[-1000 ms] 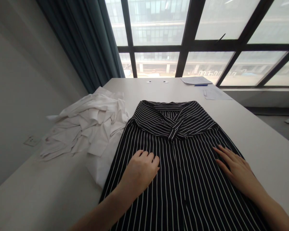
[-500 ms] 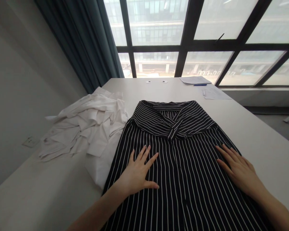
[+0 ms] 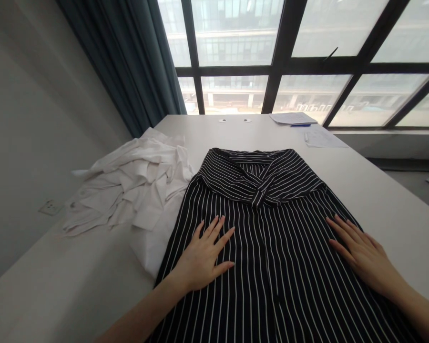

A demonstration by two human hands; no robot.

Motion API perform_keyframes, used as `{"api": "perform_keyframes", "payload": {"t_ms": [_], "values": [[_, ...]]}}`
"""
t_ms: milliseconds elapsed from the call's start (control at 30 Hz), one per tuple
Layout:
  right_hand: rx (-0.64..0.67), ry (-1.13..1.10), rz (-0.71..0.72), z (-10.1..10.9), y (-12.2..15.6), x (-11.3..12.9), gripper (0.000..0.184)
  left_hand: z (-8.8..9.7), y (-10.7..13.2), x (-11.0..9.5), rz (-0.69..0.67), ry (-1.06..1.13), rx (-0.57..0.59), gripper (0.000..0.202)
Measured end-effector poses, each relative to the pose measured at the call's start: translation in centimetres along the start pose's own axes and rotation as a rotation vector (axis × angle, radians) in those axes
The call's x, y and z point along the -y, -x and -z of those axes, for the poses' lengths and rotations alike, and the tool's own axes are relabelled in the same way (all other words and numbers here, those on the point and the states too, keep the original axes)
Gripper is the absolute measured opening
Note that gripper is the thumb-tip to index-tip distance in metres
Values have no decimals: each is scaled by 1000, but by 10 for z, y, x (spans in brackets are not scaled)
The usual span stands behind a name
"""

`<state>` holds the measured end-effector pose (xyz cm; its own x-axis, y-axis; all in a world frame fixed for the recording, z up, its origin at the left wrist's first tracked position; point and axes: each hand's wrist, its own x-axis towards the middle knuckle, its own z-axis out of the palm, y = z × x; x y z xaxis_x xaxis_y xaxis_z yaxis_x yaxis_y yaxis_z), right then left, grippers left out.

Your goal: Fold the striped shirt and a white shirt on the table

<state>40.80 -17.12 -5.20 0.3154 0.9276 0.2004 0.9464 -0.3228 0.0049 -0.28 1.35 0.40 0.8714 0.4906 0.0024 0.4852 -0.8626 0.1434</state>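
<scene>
A black skirt (image 3: 250, 238) with white pinstripes lies spread flat on the white table (image 3: 93, 286), its waist end away from me. At the waistband a crossed, knotted tie (image 3: 260, 193) shows; the lower end runs out of the picture. My left hand (image 3: 205, 257) rests flat on the skirt's left half, fingers spread. On the right side, my right hand (image 3: 364, 257) lies flat near the skirt's outer edge with its fingers stretched out. Neither hand grips the cloth.
Crumpled white cloth (image 3: 139, 176) is heaped left of the skirt, partly against it. Papers (image 3: 293, 118) and a blue pen (image 3: 300, 125) lie at the table's far right. Two small white pieces (image 3: 247, 120) sit near the far edge. A blue curtain (image 3: 128, 62) hangs beyond.
My left hand has slid slightly left over the skirt, its thumb now higher. My right hand has moved slightly right toward the edge. The whole view has shifted a little.
</scene>
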Motion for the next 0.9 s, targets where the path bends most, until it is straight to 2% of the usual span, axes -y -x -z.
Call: {"api": "perform_keyframes", "payload": {"t_ms": [267, 400, 500, 733, 900], "values": [[-19, 17, 50, 1, 3, -6, 66, 1, 2, -1, 11, -11, -19, 65], [-42, 70, 14, 3, 1, 1, 66, 0, 1, -1, 14, -8, 6, 65], [-79, 87, 36, 10, -4, 20, 63, -2, 0, 0, 8, -4, 8, 66], [-30, -19, 368, 33, -10, 94, 52, -2, -1, 1, 6, -3, 30, 71], [25, -78, 473, 32, -12, 116, 49, -5, 0, 2, 2, -2, -28, 70]]}}
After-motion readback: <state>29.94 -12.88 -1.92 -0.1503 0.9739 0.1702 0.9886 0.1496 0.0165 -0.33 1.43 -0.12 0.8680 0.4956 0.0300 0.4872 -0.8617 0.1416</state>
